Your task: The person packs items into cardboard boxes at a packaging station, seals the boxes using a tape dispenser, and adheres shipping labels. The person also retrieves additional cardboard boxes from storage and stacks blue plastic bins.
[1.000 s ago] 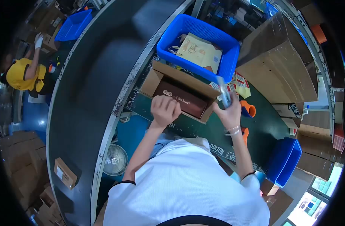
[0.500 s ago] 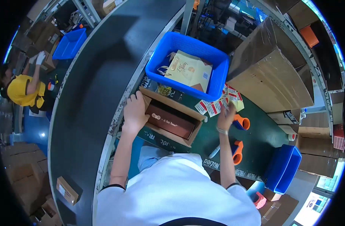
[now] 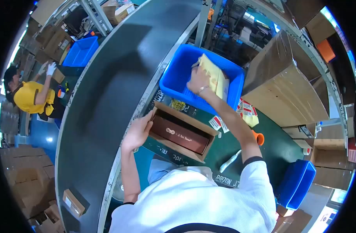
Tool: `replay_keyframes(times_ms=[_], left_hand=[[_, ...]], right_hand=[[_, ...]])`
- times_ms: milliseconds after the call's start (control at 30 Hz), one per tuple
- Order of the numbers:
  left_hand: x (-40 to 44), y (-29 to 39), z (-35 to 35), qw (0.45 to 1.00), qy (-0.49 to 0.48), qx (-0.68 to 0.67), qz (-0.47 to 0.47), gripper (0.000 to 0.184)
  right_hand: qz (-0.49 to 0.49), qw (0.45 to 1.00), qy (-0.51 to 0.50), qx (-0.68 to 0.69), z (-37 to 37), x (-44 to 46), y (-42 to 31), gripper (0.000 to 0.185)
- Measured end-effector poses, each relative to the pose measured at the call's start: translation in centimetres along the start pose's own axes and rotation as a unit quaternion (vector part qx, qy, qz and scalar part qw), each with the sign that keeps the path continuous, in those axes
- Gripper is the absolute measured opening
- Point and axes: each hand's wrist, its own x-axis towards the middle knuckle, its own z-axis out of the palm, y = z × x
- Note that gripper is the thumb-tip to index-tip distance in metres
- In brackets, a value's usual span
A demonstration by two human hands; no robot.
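An open cardboard box [image 3: 157,106] sits on the green bench in front of me, with a brown printed box [image 3: 182,134] lying inside it. My left hand [image 3: 137,131] grips the left end of the cardboard box, thumb over its edge. Beyond it stands a blue plastic basket [image 3: 173,79]. My right hand [image 3: 198,81] reaches into this basket and is closed on the left edge of a cream paper bag [image 3: 213,73], which is tilted up. Some of its fingers are hidden behind the bag.
Red-and-white printed labels [image 3: 246,108] and an orange tape dispenser [image 3: 258,138] lie right of the box, near a white marker-like item [image 3: 230,161]. A large carton [image 3: 283,89] stands at right. A conveyor [image 3: 96,105] runs at left; a co-worker in yellow [image 3: 32,97] stands beyond it.
My right hand has moved from beside the labels into the blue basket and taken hold of the cream bag, lifting its edge. My left hand stays at the cardboard box. The view has shifted slightly.
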Motion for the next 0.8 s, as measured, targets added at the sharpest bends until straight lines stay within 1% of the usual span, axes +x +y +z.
replay_keyframes(times_ms=[33,67,133,167,200,267,333,367,433,467,500,533,600,633,667,767,800], left_hand=[[0.0,0.2,-0.2,1.000,0.011,-0.008,0.003,0.037],[-0.1,0.1,-0.1,0.999,0.015,0.020,-0.024,0.031],[-0.2,0.1,0.2,0.999,0.047,0.008,-0.017,0.029],[-0.4,0.1,0.3,0.998,0.063,0.004,-0.013,0.028],[-0.6,0.0,0.8,0.995,0.097,0.026,0.000,0.024],[-0.6,-0.1,1.8,0.987,0.146,0.059,-0.001,0.022],[-0.4,-0.7,2.6,0.981,0.177,0.079,-0.011,0.018],[-0.4,-0.9,2.8,0.979,0.187,0.078,-0.008,0.018],[-0.6,-1.3,3.0,0.975,0.207,0.077,-0.004,0.019],[-0.6,-1.5,3.1,0.978,0.191,0.079,-0.029,0.019],[-0.6,-2.0,3.4,0.968,0.234,0.091,-0.005,0.018],[-0.7,-2.3,3.5,0.967,0.243,0.082,-0.001,0.016],[-0.7,-2.6,3.3,0.965,0.253,0.064,-0.002,0.015],[-0.7,-2.6,3.1,0.966,0.253,0.056,-0.006,0.014],[-0.7,-2.5,3.1,0.966,0.252,0.049,-0.009,0.015],[-0.5,-2.4,3.6,0.961,0.264,0.086,-0.018,0.016],[-0.6,-2.0,3.3,0.969,0.237,0.037,-0.064,0.020]], right_hand=[[-0.007,0.996,0.082,-0.017,-1.2,-0.5,1.1,0.046],[0.010,0.997,-0.047,0.060,-3.2,-0.7,3.6,0.049],[-0.020,0.995,0.076,0.059,-7.1,-3.2,7.0,0.043],[-0.059,0.988,0.074,0.119,-9.8,-4.6,9.3,0.047],[-0.140,0.981,0.088,0.102,-16.8,-8.2,8.1,0.053],[-0.136,0.934,0.236,0.231,-22.8,-13.2,7.3,0.055],[-0.048,0.911,0.227,0.342,-27.4,-18.6,5.4,0.040],[-0.072,0.893,0.260,0.360,-28.0,-20.4,5.5,0.038],[-0.111,0.872,0.348,0.324,-27.9,-22.7,5.0,0.044],[-0.132,0.906,0.322,0.239,-27.7,-24.1,5.8,0.039],[-0.157,0.928,0.300,0.153,-27.8,-25.3,6.1,0.035],[-0.203,0.925,0.243,0.209,-27.2,-25.6,6.0,0.038],[-0.277,0.920,0.162,0.227,-27.1,-25.3,4.7,0.046],[-0.306,0.922,0.142,0.190,-27.2,-25.2,3.7,0.050],[-0.302,0.926,0.122,0.189,-27.1,-25.0,2.6,0.057],[-0.306,0.930,0.062,0.194,-25.1,-23.8,0.6,0.058],[-0.318,0.925,0.078,0.193,-24.7,-23.7,0.2,0.058]])
